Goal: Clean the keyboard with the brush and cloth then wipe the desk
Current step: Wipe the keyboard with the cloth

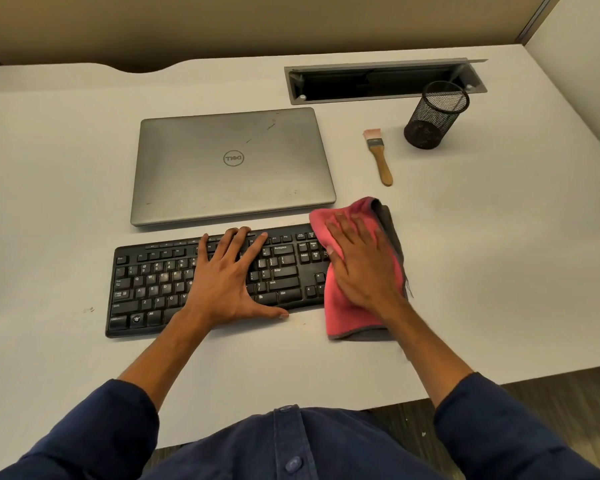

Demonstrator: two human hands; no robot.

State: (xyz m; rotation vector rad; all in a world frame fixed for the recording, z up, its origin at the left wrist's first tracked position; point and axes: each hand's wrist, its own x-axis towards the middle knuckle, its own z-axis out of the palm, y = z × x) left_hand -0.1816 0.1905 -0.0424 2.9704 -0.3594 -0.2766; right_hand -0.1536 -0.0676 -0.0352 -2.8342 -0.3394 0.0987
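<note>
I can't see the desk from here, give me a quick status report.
Left hand flat on keyboard, steadying it. Right hand flat on pink cloth over keyboard's right end. Brush lies unused beside laptop. Nothing obstructing.

Soft even light; bowed wide-angle edges

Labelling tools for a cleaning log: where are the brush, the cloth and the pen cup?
brush (382,168), head view, wooden handle.
cloth (342,315), head view, pink lower part.
pen cup (430,128), head view, mesh wall.
</note>
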